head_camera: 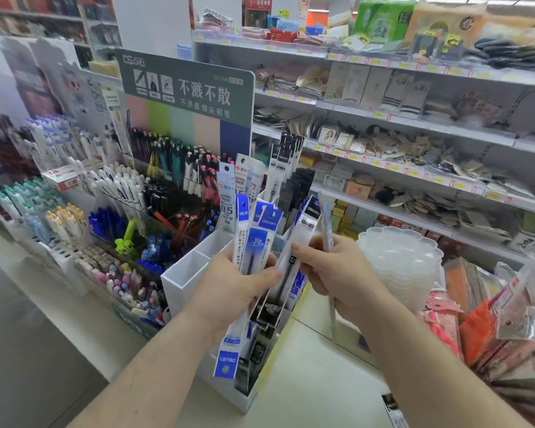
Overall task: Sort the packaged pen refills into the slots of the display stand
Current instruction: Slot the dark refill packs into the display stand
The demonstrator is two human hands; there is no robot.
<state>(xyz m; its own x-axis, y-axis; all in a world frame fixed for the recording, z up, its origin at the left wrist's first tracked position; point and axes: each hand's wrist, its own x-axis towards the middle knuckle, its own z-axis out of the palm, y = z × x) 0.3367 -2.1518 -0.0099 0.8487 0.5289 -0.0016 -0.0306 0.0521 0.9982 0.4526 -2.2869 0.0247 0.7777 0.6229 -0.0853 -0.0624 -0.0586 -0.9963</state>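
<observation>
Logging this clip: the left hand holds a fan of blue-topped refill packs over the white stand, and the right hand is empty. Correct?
Not quite. In the head view the right hand is not empty: it grips a thin refill pack and pinches another pack. The left hand does hold the blue-topped refill packs over the white stand.

Bright, even shop light falls from overhead, with hardly any shadow on the pale worktop (315, 381). The wide lens bends the shelves (414, 125) toward the edges. The corners and left side are smeared and soft; the middle is sharper. Plastic bags (519, 304) at right catch mild glare.
</observation>
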